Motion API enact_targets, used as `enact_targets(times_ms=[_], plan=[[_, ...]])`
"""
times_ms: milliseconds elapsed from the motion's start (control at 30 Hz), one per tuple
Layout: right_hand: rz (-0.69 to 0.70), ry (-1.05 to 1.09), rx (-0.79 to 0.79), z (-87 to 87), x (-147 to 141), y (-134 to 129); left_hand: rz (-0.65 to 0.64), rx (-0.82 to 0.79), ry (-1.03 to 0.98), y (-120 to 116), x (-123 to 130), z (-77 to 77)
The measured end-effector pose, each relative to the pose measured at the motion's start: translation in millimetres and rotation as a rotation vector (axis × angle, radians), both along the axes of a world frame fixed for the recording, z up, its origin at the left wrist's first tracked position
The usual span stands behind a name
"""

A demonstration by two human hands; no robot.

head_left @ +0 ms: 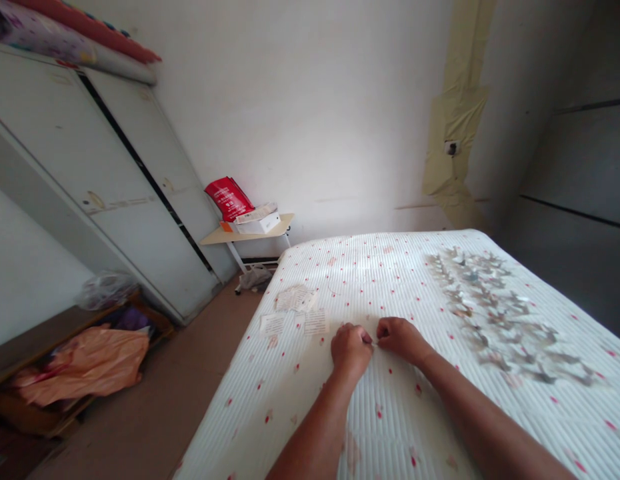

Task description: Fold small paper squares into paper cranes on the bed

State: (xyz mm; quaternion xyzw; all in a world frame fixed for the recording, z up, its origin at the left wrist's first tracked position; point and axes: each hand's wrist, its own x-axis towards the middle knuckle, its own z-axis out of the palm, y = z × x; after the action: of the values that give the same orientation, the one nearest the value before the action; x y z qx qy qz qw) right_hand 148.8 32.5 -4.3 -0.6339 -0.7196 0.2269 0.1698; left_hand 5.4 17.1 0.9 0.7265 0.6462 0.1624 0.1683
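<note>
One bed: striped, red-dotted cover (270,393); serves as work surface, all the paper is on it.
Cabinet: white (50,133), far L, rolls on top.
Side table: by the wall past the bed's L edge (217,235), red bag + white box on it.
Paper shapes: many, in rough rows on R side of bed (490,293); blurred, look folded. Prob. the done pile, so work seems well along.
L hand: mid-bed (349,347), fingers curled, thumb + fingertips nearly closed on a tiny pc.
R hand: just beside L (397,337), fingers bent in, tips pinched at same pc.; exact grip unclear.
Slips: few, flat, printed, L of hands (317,322); some overlap. Prob. what's left.
Pale pc.: btwn fingertips (374,344), apparently unfinished; too small to tell its stage.
</note>
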Motion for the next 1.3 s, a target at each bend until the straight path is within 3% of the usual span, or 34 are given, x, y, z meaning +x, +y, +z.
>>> enact_targets(times_ms=[333,567,1033,1300], plan=[[0.072,0.133,-0.031,-1.1,12.9,-0.6,0.004,0.02,0.009,0.5,-0.3,-0.5],[0.007,-0.016,-0.002,1.2,-1.3,-4.7,-0.005,0.046,0.019,0.6,-0.5,-2.3],[0.003,-0.03,-0.028,0.1,-2.0,-2.0,-0.071,-0.038,-0.011,8.0,-8.7,-6.8],[0.011,-0.028,-0.021,-1.2,-1.3,-0.8,-0.005,-0.002,0.052,3.9,-0.7,-1.2]])
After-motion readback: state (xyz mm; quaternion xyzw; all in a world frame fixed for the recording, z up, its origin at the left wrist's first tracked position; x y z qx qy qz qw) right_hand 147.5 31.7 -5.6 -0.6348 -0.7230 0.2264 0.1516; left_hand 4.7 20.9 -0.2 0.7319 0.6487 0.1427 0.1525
